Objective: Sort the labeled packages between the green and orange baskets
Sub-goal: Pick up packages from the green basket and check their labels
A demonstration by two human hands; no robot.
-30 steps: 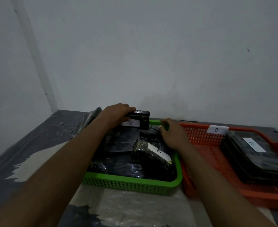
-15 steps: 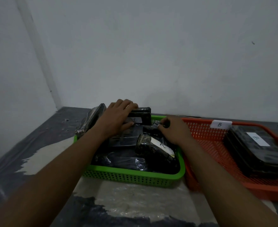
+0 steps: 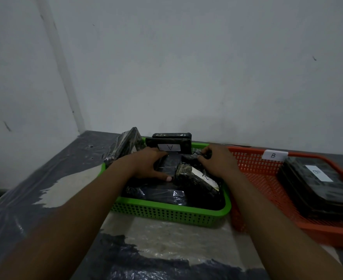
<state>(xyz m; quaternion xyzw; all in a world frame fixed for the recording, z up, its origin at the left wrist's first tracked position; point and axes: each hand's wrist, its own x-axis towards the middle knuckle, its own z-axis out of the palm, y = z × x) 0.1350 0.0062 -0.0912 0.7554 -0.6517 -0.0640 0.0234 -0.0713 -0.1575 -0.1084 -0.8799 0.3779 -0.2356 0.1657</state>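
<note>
The green basket (image 3: pixel 170 214) in the middle holds several black wrapped packages. One package with an "A" label (image 3: pixel 169 146) stands upright at the basket's back wall, free of my hands, and another (image 3: pixel 171 135) stands behind it. A third "A" package (image 3: pixel 195 176) lies tilted inside. My left hand (image 3: pixel 146 165) lies on a flat black package (image 3: pixel 169 164), thumb at its near edge and fingers at its far edge. My right hand (image 3: pixel 217 162) has curled fingers pinching a small black package (image 3: pixel 204 156) at the back right. The orange basket (image 3: pixel 253 158) on the right holds a "B" package (image 3: pixel 318 178).
A white "B" tag (image 3: pixel 273 155) sits on the orange basket's back rim. Another black package (image 3: pixel 126 146) leans at the green basket's left back corner. The table (image 3: pixel 45 178) is covered with wrinkled plastic sheet. White walls close off the back and left.
My left hand let go of the upright "A" package, which now stands at the back wall, and came down onto the flat package. My right hand stayed at the back right.
</note>
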